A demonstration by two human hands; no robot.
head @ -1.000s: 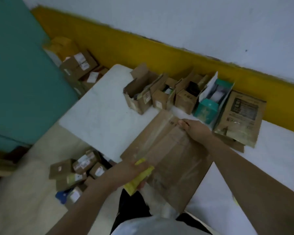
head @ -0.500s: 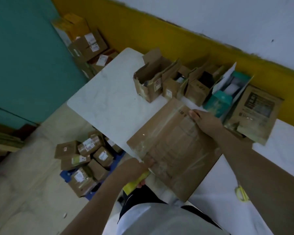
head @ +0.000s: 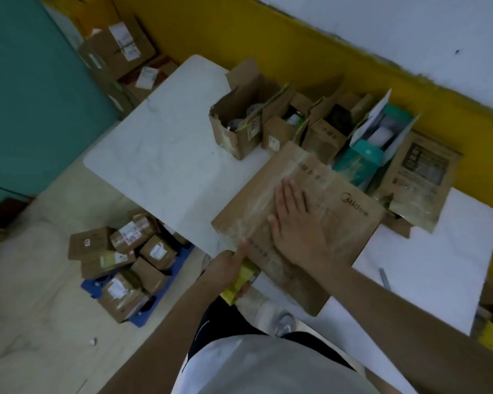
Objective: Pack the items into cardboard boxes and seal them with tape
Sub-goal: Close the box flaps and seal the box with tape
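Observation:
A large flat cardboard box [head: 350, 223] with clear tape along its top lies on the white table [head: 165, 172], overhanging the near edge. My right hand [head: 295, 226] lies flat on the taped top, fingers straight and spread. My left hand [head: 229, 265] is at the box's near-left corner and grips a yellow tape dispenser [head: 239, 285] below the table edge, its index finger stretched out onto the tape.
Along the table's back stand three open brown boxes [head: 239, 129] with items inside, a teal box [head: 362, 163] and a printed brown package [head: 419, 180]. Several sealed parcels [head: 120, 260] lie on the floor at the left. More boxes [head: 117, 49] are stacked in the corner.
My right hand has come from the box's far edge to its middle and now lies flat on the tape. The left hand stays at the near corner. My view has shifted closer.

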